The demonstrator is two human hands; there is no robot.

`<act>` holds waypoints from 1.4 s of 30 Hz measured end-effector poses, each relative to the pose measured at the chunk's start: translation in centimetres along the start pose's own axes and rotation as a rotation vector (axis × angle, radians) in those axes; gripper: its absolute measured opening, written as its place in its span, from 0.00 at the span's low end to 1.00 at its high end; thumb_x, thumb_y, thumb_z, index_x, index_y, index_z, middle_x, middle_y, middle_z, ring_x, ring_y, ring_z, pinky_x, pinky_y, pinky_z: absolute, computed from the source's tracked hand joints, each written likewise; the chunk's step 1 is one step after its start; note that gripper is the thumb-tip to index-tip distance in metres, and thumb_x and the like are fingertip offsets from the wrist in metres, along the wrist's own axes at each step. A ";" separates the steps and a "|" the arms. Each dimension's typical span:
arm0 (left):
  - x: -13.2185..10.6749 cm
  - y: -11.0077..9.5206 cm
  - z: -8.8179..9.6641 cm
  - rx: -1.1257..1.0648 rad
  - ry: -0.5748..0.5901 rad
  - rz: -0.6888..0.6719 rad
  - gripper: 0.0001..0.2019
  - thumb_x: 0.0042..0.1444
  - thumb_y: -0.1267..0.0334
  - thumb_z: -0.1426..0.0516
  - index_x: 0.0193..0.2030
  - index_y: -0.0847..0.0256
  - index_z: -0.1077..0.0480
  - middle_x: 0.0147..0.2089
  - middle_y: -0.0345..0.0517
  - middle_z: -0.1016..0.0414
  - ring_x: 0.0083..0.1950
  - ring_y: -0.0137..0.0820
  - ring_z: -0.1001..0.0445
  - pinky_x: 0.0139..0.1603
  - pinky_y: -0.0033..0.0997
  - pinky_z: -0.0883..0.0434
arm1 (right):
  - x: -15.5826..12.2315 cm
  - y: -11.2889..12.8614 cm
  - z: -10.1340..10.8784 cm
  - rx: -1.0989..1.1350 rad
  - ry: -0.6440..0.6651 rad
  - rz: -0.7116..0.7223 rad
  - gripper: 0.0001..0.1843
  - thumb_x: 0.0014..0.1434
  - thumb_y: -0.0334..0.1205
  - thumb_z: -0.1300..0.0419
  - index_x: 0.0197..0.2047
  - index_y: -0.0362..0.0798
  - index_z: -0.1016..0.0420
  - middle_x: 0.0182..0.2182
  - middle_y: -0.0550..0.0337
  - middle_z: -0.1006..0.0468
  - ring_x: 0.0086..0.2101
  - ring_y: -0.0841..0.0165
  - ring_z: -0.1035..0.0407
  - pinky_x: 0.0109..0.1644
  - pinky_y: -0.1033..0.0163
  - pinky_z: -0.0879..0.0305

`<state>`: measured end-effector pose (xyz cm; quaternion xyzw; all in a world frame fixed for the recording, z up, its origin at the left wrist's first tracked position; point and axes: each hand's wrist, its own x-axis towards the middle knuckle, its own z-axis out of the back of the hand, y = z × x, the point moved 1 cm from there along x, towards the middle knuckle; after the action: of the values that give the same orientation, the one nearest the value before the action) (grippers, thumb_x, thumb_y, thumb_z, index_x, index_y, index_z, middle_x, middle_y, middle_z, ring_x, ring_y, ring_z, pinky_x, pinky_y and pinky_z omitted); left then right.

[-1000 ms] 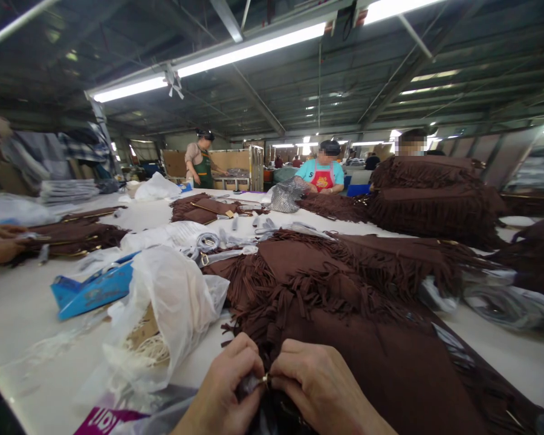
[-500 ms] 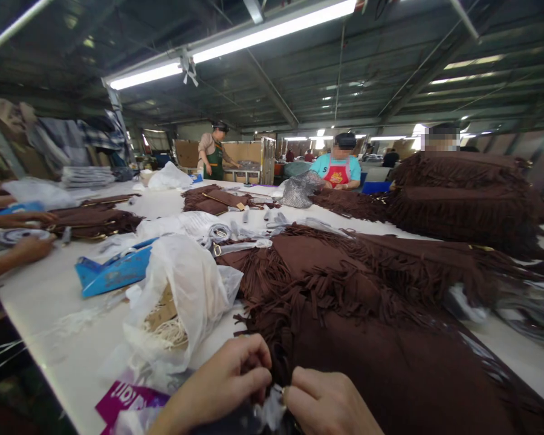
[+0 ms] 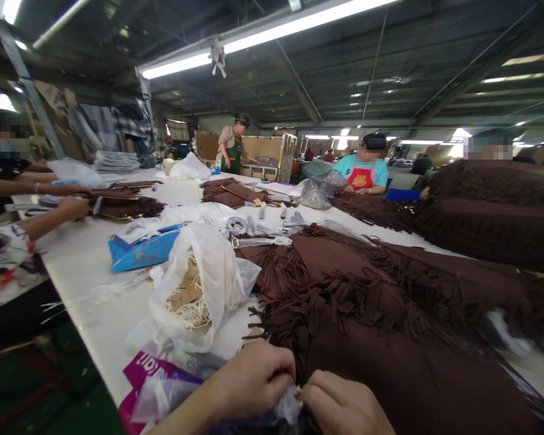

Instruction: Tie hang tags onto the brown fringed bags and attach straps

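My left hand is closed, fingertips pinched beside a small gold-coloured metal fitting. Facing it, my right hand is also closed, its thumb and fingers pressed at that same fitting. Clear plastic wrap is bunched just beneath my fingertips. Both hands are at the left edge of a dark brown fringed piece, which looks like a suede-like bag. My fingers partly hide the fitting, and its exact kind cannot be made out.
Left of my hands are an open white plastic bag with cord and cardboard tags, a blue tape dispenser and purple printed plastic. More brown fringed pieces are stacked right. Co-workers' hands work at far left; other people stand across the table.
The view has swung left, so the table's things appear further right and more of the co-workers shows. My hands stay together at the fitting, their fingertips a little closer.
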<state>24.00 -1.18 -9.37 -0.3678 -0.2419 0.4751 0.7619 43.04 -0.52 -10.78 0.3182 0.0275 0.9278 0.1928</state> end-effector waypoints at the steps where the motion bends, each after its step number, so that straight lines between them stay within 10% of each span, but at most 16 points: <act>1: 0.0 0.0 0.0 0.033 -0.059 -0.005 0.07 0.51 0.73 0.49 0.29 0.59 0.32 0.26 0.36 0.34 0.29 0.28 0.36 0.31 0.25 0.43 | 0.0 -0.2 0.3 0.095 0.036 -0.070 0.17 0.70 0.31 0.54 0.30 0.50 0.33 0.25 0.64 0.29 0.23 0.71 0.33 0.26 0.67 0.44; 4: 0.2 0.0 0.1 -0.003 -0.259 -0.026 0.05 0.57 0.70 0.51 0.31 0.58 0.37 0.27 0.37 0.35 0.30 0.29 0.37 0.32 0.26 0.42 | 0.2 -0.9 1.2 0.444 0.106 -0.406 0.05 0.62 0.35 0.45 0.39 0.50 0.29 0.31 0.63 0.26 0.28 0.70 0.30 0.31 0.70 0.36; 8: 0.4 -0.3 0.2 -0.127 -0.352 -0.086 0.08 0.63 0.63 0.54 0.32 0.58 0.39 0.27 0.36 0.39 0.29 0.29 0.39 0.32 0.26 0.41 | 1.1 -1.0 1.5 0.631 0.045 -0.691 0.15 0.67 0.46 0.50 0.38 0.49 0.26 0.27 0.65 0.29 0.23 0.70 0.32 0.29 0.68 0.36; 20: 1.0 0.2 -0.9 -0.469 -0.236 0.032 0.07 0.59 0.58 0.47 0.35 0.59 0.36 0.24 0.32 0.40 0.24 0.26 0.41 0.25 0.24 0.42 | 2.3 -0.9 -0.5 0.665 -0.144 -0.734 0.14 0.63 0.46 0.46 0.27 0.49 0.32 0.24 0.66 0.35 0.25 0.69 0.39 0.30 0.66 0.43; 36: 1.3 0.3 -0.9 -0.283 -0.369 -0.008 0.09 0.50 0.64 0.43 0.21 0.62 0.33 0.24 0.40 0.34 0.30 0.29 0.36 0.32 0.26 0.40 | 2.2 -1.4 -1.2 0.571 -0.140 -0.713 0.16 0.63 0.46 0.50 0.25 0.50 0.37 0.21 0.67 0.37 0.23 0.69 0.40 0.28 0.65 0.45; 42: 1.7 0.7 -1.0 -0.776 -0.224 0.205 0.10 0.43 0.57 0.41 0.25 0.60 0.35 0.17 0.31 0.42 0.18 0.22 0.50 0.21 0.25 0.54 | 2.2 -1.4 1.3 1.030 0.005 -0.787 0.10 0.57 0.46 0.40 0.32 0.48 0.30 0.23 0.67 0.30 0.23 0.71 0.36 0.28 0.68 0.42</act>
<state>25.10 0.25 -10.52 -0.5958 -0.4465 0.4592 0.4845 42.72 1.53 -8.67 0.3338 0.5843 0.6564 0.3410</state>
